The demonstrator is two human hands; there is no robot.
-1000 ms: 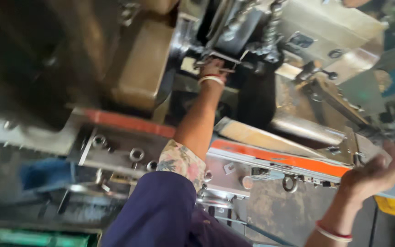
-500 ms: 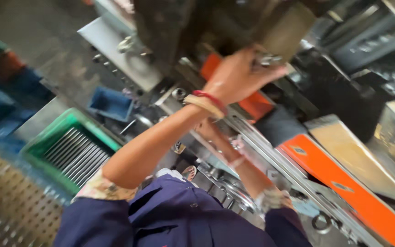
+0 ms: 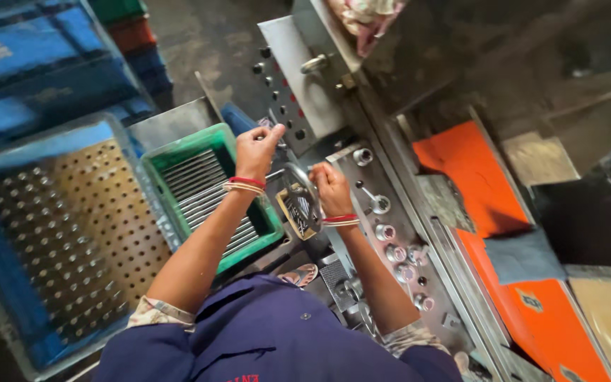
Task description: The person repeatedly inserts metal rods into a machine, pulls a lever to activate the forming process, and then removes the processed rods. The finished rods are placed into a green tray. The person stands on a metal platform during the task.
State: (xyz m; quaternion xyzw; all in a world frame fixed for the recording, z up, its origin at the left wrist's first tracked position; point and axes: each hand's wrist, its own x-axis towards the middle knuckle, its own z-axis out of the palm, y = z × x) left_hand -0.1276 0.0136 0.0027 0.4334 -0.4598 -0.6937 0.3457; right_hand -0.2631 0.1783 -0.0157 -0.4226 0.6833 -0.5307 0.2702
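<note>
My right hand (image 3: 330, 185) is closed on the rim of a small metal handwheel (image 3: 300, 192) at the front of a grey machine. My left hand (image 3: 256, 148) is just up and left of the wheel, over the corner of a green crate (image 3: 178, 145). Its fingers are curled and its thumb is raised; I cannot tell whether it holds anything. Both wrists carry red and white bangles. The green crate holds several thin metal rods (image 3: 196, 185).
A grey control panel (image 3: 390, 233) with several round buttons runs along the machine front. Orange machine surfaces (image 3: 461, 159) lie to the right. A blue perforated tray (image 3: 65, 233) studded with pins stands left, with blue crates (image 3: 30, 64) behind it.
The view has swung down and left to the machine front and crates. Both hands have come off the upper machine parts and are now at the handwheel.
</note>
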